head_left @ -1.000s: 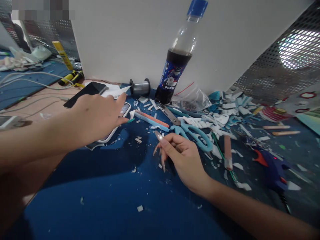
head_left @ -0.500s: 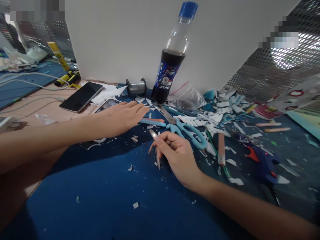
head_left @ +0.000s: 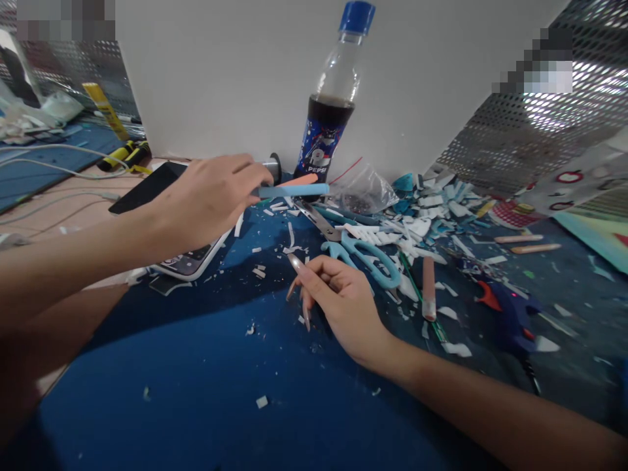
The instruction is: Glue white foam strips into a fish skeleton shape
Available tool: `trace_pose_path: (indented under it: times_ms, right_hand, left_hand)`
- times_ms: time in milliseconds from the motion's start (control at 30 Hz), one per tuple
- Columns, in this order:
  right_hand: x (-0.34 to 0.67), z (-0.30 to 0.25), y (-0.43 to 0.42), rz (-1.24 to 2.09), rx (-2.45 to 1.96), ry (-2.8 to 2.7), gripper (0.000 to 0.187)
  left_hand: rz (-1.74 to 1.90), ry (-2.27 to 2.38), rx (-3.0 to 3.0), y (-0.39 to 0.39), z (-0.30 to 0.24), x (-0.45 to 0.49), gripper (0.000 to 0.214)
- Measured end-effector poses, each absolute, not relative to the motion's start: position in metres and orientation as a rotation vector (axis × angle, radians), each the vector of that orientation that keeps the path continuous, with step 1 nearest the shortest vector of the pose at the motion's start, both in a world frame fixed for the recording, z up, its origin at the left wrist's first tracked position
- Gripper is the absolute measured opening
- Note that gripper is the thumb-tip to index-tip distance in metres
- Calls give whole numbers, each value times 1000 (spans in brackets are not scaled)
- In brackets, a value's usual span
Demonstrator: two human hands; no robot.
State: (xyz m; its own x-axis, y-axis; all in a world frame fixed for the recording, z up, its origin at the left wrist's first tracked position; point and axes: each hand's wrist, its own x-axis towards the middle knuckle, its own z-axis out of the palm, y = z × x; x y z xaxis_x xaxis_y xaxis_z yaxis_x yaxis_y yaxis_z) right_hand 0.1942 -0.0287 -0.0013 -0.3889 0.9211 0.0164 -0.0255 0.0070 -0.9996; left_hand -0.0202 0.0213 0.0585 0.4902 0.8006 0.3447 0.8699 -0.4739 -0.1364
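My left hand (head_left: 220, 190) is raised over the left part of the blue work surface. Its fingers are closed round a slim light blue stick (head_left: 294, 190) and an orange stick (head_left: 300, 180), both jutting out to the right. Under that wrist lies a phone with a pale edge (head_left: 193, 260), partly covered. Lower down, my right hand (head_left: 343, 304) rests on the surface with its fingers curled and the thumb laid against them. Whatever might be between those fingertips is hidden. Just beyond it are scissors with light blue handles (head_left: 377, 261), blades spread.
A Pepsi bottle (head_left: 321, 140) stands against the white board (head_left: 220, 78). Foam scraps (head_left: 441, 203) are heaped at the right, near a glue gun (head_left: 510, 314). A dark phone (head_left: 147, 186) and a wire spool (head_left: 272, 169) lie at the left.
My left hand has lifted and drawn back to the left, taking up the light blue and orange sticks from beside the scissors. The phone beneath now shows more. My right hand stays put.
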Motion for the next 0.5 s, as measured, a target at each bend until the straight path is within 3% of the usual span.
trace_pose_path:
  times_ms: [167,333,500]
  right_hand:
    - [197,-1,-35,1371,-907,-1640,27]
    - [200,-4,-44,757,-450,-2123,23]
    - [199,-11,-47,418,-237,-2283,23]
  left_hand:
    - [-390,-1441,-2438,20,53,-18,29]
    - [-205,-1493,-2608,32,31,-18,35]
    - [-307,-913,-2907,24,21,-16,42]
